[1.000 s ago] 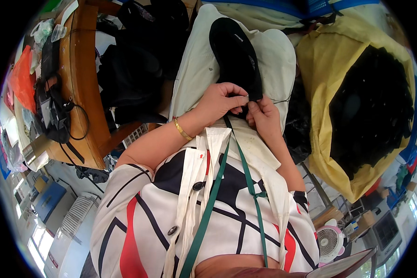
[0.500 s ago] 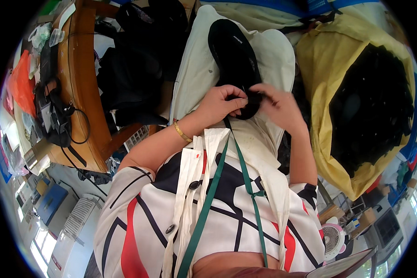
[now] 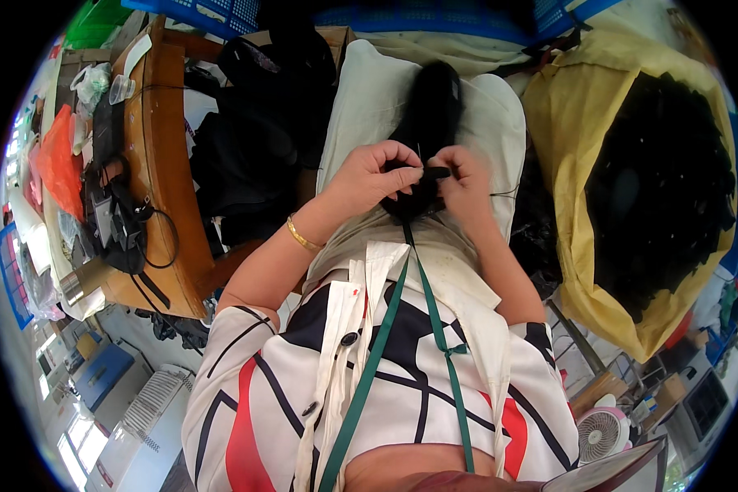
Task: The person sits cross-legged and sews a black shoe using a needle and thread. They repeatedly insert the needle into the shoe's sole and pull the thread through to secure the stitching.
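A black shoe [image 3: 431, 102] lies lengthwise on the pale cloth [image 3: 492, 111] over my lap, its far end blurred. At its near end my left hand [image 3: 381, 170] is closed in a pinch, thumb against forefinger. A thin pale streak, perhaps a needle, stands up beside those fingertips. Close by on the right, my right hand [image 3: 465, 182] pinches a small black tab [image 3: 437, 172] at the shoe's near end. Dark thread [image 3: 504, 194] runs out to the right from that hand. The fingertips hide much of what lies between them.
A wooden table [image 3: 168, 164] with a bag, cords and an orange plastic bag [image 3: 60, 160] stands at the left. Black pieces [image 3: 246, 156] are heaped beside it. To the right, a yellow sack [image 3: 566, 148] holds many black pieces. Blue crates [image 3: 435, 26] line the far side.
The shoe has turned, its far end swinging right, and looks narrower. My right hand, blurred and loosely curled before, has come in to pinch the tab. The view has shifted slightly.
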Available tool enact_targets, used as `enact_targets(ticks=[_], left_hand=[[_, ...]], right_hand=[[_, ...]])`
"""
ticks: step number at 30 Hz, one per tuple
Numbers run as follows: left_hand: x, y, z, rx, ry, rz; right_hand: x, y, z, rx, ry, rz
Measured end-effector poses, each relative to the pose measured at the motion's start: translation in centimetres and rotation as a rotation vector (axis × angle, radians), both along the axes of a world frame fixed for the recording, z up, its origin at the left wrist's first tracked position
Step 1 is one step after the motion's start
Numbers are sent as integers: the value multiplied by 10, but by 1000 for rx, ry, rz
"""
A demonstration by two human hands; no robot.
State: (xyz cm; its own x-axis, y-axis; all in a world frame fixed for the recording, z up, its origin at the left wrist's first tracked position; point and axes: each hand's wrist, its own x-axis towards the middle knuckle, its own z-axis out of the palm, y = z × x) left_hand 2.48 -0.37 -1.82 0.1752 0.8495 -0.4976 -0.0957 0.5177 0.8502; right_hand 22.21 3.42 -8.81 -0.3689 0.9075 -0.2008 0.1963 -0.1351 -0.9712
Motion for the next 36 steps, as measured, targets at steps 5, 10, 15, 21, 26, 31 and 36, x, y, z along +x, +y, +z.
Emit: enact_targets(ticks=[5, 10, 15, 21, 26, 31, 36], left_hand=[[-3, -9, -17, -13, 119, -50], [4, -13, -16, 114, 136, -13], [3, -13, -15, 89, 264, -67], [8, -20, -21, 325, 416, -140], [8, -28, -6, 596, 710, -346], [8, -42, -15, 774, 763, -261], [18, -32, -10, 889, 844, -243]], right_hand=[[7, 9, 26, -309, 116, -9], [1, 7, 57, 305, -169, 244], [-15, 2, 54, 831, -202, 197], [-11, 3, 81, -402, 471, -57], [87, 15, 91, -305, 718, -157], [270, 63, 139, -202, 1147, -580], [412, 62, 117, 214, 913, -917]])
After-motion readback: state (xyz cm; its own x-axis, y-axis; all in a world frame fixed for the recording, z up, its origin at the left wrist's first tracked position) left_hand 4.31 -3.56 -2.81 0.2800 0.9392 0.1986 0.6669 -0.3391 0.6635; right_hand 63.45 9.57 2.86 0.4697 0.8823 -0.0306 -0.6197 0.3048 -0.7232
